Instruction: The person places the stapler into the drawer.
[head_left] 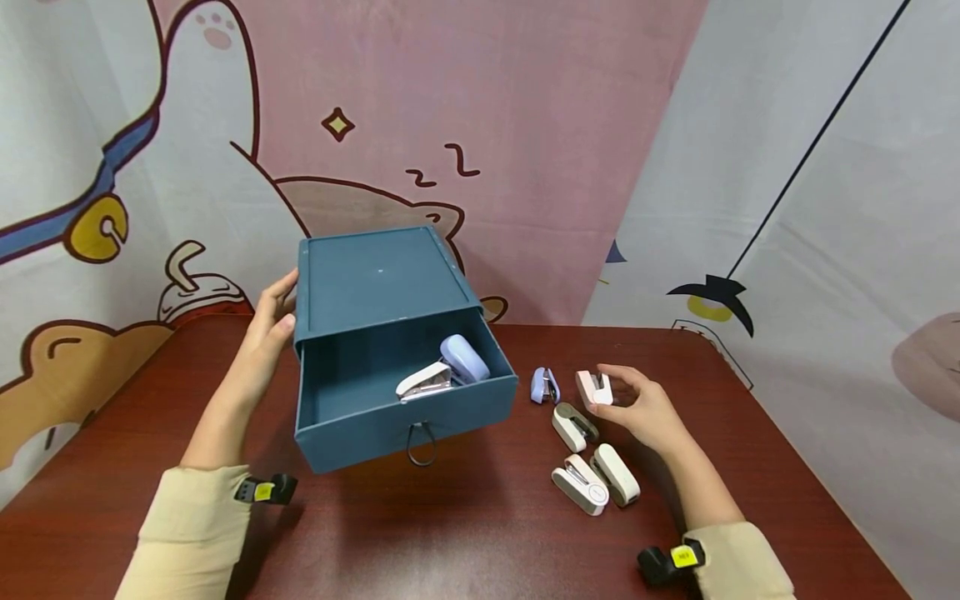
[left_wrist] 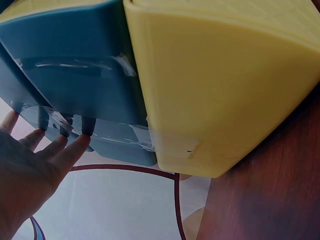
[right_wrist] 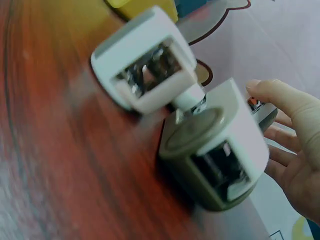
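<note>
My left hand (head_left: 272, 321) touches the left side of a blue drawer box (head_left: 386, 279), its fingers extended against the wall in the left wrist view. The box's drawer (head_left: 405, 437) stands pulled out. Inside it lie a white stapler (head_left: 423, 379) and a lavender stapler (head_left: 465, 360). To the right, my right hand (head_left: 648, 410) pinches a small pale pink stapler (head_left: 587, 385) between thumb and fingers. Near that hand are another lavender stapler (head_left: 544, 386), an olive-and-white stapler (head_left: 567, 430), a white-and-pink stapler (head_left: 581, 487) and a white stapler with an olive base (head_left: 617, 475).
A yellow box (left_wrist: 220, 85) sits against the blue one in the left wrist view, nearer the tabletop. Everything stands on a reddish-brown wooden table (head_left: 420, 542). Behind it hangs a cartoon-printed cloth (head_left: 525, 167). A metal ring pull (head_left: 422, 458) hangs from the drawer front.
</note>
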